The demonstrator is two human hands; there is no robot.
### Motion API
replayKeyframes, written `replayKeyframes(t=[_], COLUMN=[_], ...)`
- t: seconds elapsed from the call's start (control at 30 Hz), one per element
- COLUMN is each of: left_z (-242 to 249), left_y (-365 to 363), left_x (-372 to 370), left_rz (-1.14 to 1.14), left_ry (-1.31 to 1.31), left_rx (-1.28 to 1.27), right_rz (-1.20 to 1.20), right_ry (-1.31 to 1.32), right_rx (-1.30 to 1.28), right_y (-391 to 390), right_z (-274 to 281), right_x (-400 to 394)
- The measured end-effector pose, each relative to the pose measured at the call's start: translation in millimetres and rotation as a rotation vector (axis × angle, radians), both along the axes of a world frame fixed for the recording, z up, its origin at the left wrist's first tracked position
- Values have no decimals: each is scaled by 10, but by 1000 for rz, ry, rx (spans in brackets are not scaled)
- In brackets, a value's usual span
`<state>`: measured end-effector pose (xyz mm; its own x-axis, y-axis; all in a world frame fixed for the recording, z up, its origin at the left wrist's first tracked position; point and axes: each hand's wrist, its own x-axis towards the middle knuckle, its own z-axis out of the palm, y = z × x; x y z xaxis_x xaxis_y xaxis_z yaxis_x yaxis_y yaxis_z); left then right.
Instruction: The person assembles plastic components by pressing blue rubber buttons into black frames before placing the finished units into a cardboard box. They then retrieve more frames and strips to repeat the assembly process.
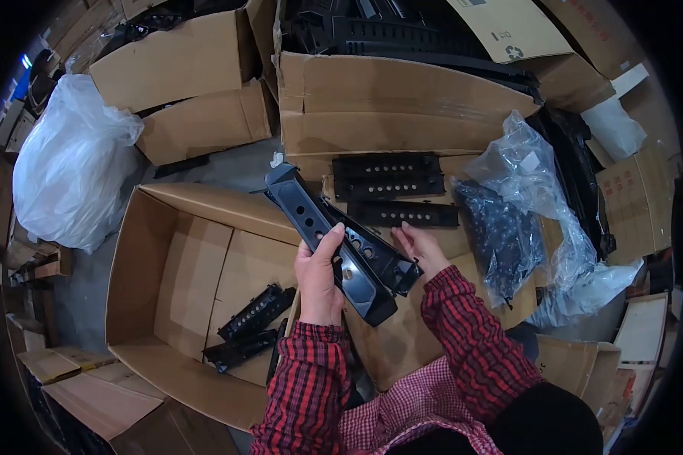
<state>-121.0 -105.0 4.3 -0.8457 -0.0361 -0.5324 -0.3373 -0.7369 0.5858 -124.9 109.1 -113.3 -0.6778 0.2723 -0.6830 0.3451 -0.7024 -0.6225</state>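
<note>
From where I stand, the left hand (317,284) is clasped round two long black pieces near the middle of the frame, its thumb pressed over the face of the front panel (358,287). The back panel (383,260) sits right behind, both slanting from upper left to lower right. The right hand (426,252) looks loose, fingers part-curled and gripping nothing that I can see. It is by the lower end of the back panel and just beside the lowest dark strip (402,214); whether it touches either, I can't tell.

That strip lies on cardboard right of centre, just below two similar perforated strips (387,176) set close together. Down at lower left, the open carton (140,280) has at least two dark perforated parts (254,312) in it, so some pieces are in there, while two are in hand and three lie outside. I can't say whether that carton's contents are complete; the sleeve hides part of it. A clear plastic bag (501,235) with dark contents lies at right, and a bigger carton (402,106) of black parts stands up top.
</note>
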Motion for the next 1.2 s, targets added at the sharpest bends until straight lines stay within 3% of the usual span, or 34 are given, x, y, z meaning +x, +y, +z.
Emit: replayKeyframes(t=[0.07, 0.1, 0.13, 0.2, 0.27, 0.37, 0.43, 0.57, 0.63, 0.67, 0.73, 0.77, 0.83, 0.87, 0.93, 0.97, 1.07, 1.1, 1.2], left_z=[46, 52, 42, -4, -20, -5, -173, -266, -199, -142, -315, -146, -182, -200, -282, -329, -550, -600, -818], left_y=[-4, -7, -4, 53, 142, 206, 220, 133, 104, 107, 169, 190, 350, 416, 658, 798, 1001, 1025, 1097], left_x=[-16, -24, -41, -36, -6, -15, -16, -42, 1, 22, 41, 108, 227, 328, 512, 617, 773, 799, 897], left_rz=[-33, -64, -60, -165, -204, -233, -208, -51, 26, -11, -25, -51, -163, -274, -424, -456, -518, -549, -659], left_ry=[-10, -27, -29, 38, 43, 49, 60, 28, 137, 180, 391, 587, 697, 771, 851, 854, 868, 874, 913], left_rx=[38, 74, 77, 2, 6, -31, -138, -161, -412, -504, -753, -1129, -1257, -1456, -1526, -1492, -1483, -1521, -1520], right_rz=[232, 387, 391, 544, 960, 977, 902, 835, 976, 973, 677, 677, 309, 306, 283, 388, 302, 145, 246], right_ry=[-4, 1, -2, 181, 469, 457, 539, 431, 530, 526, 451, 448, 482, 377, 77, 78, 77, -2, 160], right_rx=[70, 99, 102, 83, 667, 1235, 1307, 1379, 1683, 1676, 2014, 2011, 1981, 1506, 192, -47, -131, -80, -69], right_y=[51, 20, -74, -272, -256, -95, 60, 469, 624, 648, 629, 623, 595, 618, 629, 699, 966, 959, 1045], right_z=[70, 387, 742, 1299, 1455, 1441, 1155, 575, 353, 295, 312, 386, 540, 550, 947, 992, 853, 898, 798], right_x=[-21, 59, 85, 145, 205, 210, 287, 424, 491, 512, 474, 431, 324, 341, 516, 659, 913, 947, 1120])
